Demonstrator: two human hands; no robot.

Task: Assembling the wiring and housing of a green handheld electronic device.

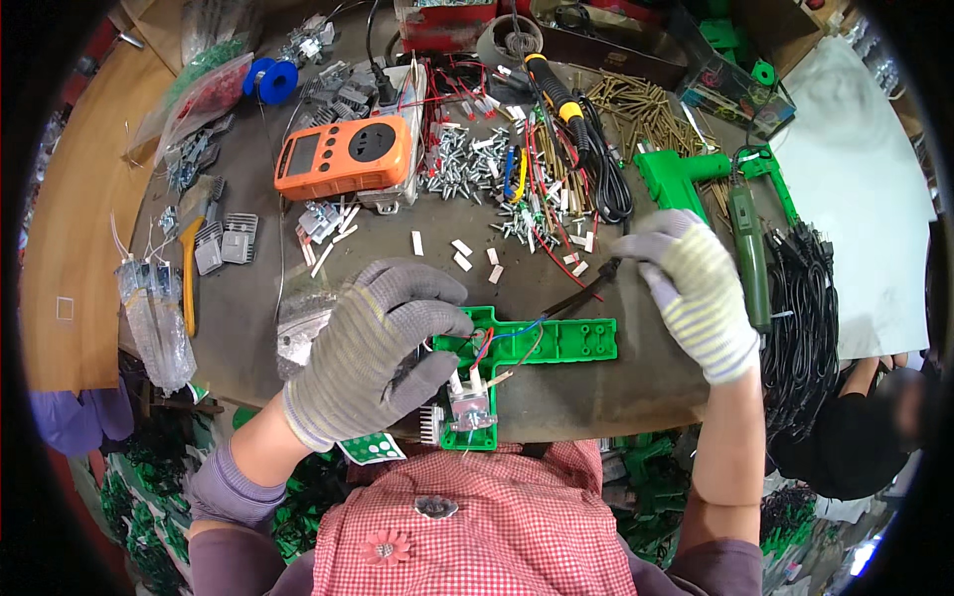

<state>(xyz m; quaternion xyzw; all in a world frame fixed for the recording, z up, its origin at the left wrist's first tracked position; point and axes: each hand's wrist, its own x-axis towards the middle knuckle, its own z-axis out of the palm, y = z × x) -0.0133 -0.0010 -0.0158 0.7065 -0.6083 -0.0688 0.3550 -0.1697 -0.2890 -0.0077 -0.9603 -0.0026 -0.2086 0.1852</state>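
A green plastic housing half [581, 341], shaped like a gun, lies open side up at the table's front edge. Inside it are red and blue wires and a metal block with white sleeves [471, 407]. My left hand [373, 348], in a grey striped glove, grips the housing's left end between thumb and fingers; the fingertips partly hide that spot. My right hand [691, 293], gloved alike, pinches a black power cord [576, 298] to the right. The cord runs down to the housing, where the blue wire begins. A finned metal heat sink [430, 424] sits beside the housing.
Beyond lie an orange meter [343, 157], a heap of screws [462, 164], small white pieces [462, 254] and a yellow-black soldering iron [558, 104]. On the right are a green electric screwdriver [749, 258] and bundled black cords [800, 328]. Another person [845, 427] is at the far right.
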